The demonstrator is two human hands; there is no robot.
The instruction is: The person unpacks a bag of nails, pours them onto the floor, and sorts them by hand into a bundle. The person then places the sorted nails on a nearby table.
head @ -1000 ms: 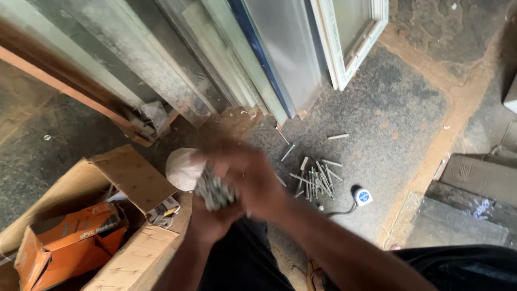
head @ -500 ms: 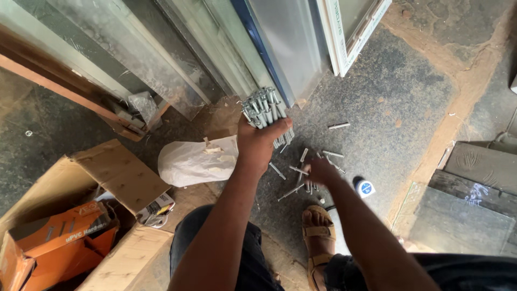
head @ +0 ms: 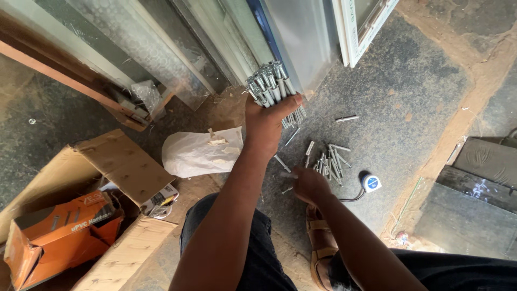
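1. On the dark stone floor (head: 409, 91), near the leaning window frames (head: 177, 59), a person crouches over scattered hardware. An opened cardboard box (head: 116, 161) lies at the left, with an orange box (head: 59, 226) inside it.

2. Change noted: a second ago both hands were bunched close to the body against the white paper bag (head: 202, 153). The bag now lies on the floor, apart from both hands, and the left arm has stretched forward.

3. Left hand (head: 266, 124): closed firmly around a thick bundle of metal anchor bolts (head: 269, 86), raised above the floor. Judgement: the bolts are out of the bag and being gathered into one handful.

4. Right hand (head: 307, 183): low at the floor, beside the loose bolts (head: 328, 159). Fingers curl downward; whether they pinch a bolt cannot be told.

5. Bundle condition: silver-grey, long, sleeved bolts, heads roughly level at the top, shanks fanning below the fist.

6. Small blue-and-white tape measure (head: 371, 182) sits just right of the loose bolts.
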